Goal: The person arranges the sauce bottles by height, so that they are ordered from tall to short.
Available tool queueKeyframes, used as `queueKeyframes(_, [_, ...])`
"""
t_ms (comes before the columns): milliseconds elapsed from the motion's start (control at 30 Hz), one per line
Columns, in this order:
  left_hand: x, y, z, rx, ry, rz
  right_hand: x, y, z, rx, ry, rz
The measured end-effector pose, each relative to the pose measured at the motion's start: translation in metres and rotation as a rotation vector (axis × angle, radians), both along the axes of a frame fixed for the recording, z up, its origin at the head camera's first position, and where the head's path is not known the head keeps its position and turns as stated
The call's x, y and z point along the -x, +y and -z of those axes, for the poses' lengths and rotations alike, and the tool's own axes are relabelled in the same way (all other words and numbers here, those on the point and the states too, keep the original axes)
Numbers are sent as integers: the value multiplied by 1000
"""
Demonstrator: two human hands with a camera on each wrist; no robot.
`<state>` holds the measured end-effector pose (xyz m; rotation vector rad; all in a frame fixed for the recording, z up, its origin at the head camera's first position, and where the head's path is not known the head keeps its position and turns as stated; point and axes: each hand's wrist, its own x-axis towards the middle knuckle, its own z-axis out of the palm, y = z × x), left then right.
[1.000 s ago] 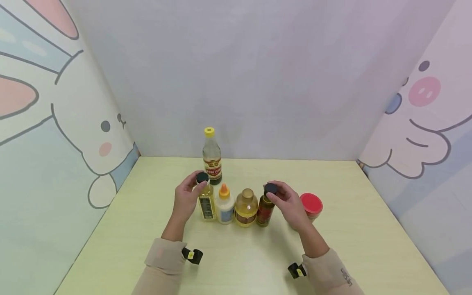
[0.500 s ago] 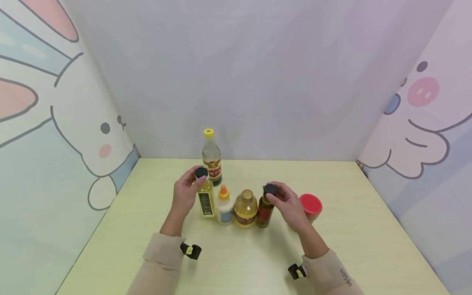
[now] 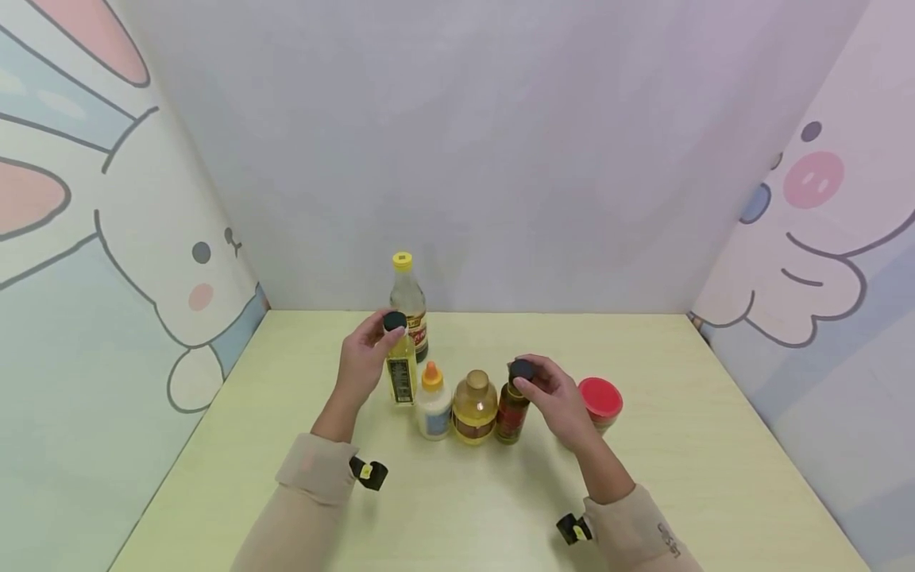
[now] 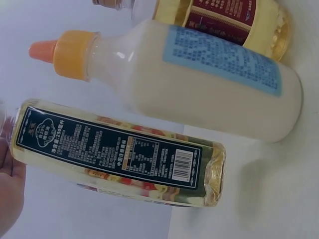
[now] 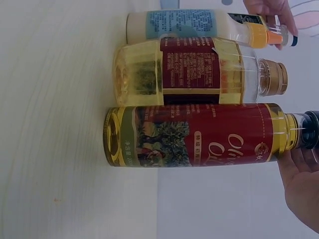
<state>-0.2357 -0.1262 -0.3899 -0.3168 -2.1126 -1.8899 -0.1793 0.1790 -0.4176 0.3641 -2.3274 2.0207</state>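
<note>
My left hand (image 3: 357,372) holds a clear bottle of yellow oil (image 3: 402,380) near its black cap. The bottle stands near upright, with a dark label and barcode in the left wrist view; whether its base touches the table cannot be told. My right hand (image 3: 565,407) pinches the black-capped neck of an olive oil bottle (image 5: 199,135) with a red label, which stands on the table. Between them are a white squeeze bottle (image 4: 199,84) with an orange tip and a round bottle of yellow liquid (image 3: 475,409) with a gold cap.
A tall yellow-capped bottle (image 3: 409,298) of dark liquid stands behind the left hand, partly hidden. A red-lidded jar (image 3: 600,397) sits right of the right hand, which partly covers it. The pale table (image 3: 457,508) meets a back wall and cartoon-printed side walls.
My left hand has carried the yellow oil bottle away from me, back past the squeeze bottle toward the yellow-capped bottle. The right hand and the olive oil bottle have stayed in place.
</note>
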Motion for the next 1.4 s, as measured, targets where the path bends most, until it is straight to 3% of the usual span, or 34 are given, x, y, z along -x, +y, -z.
queueKeyframes(467, [17, 9, -20, -42, 13, 81, -1, -1, 0, -1, -5, 13])
queueKeyframes(700, [25, 18, -24, -48, -22, 103, -1, 0, 2, 2, -8, 18])
queueKeyframes(1400, [49, 41, -31, 86, -80, 187, -2, -2, 0, 1, -21, 28])
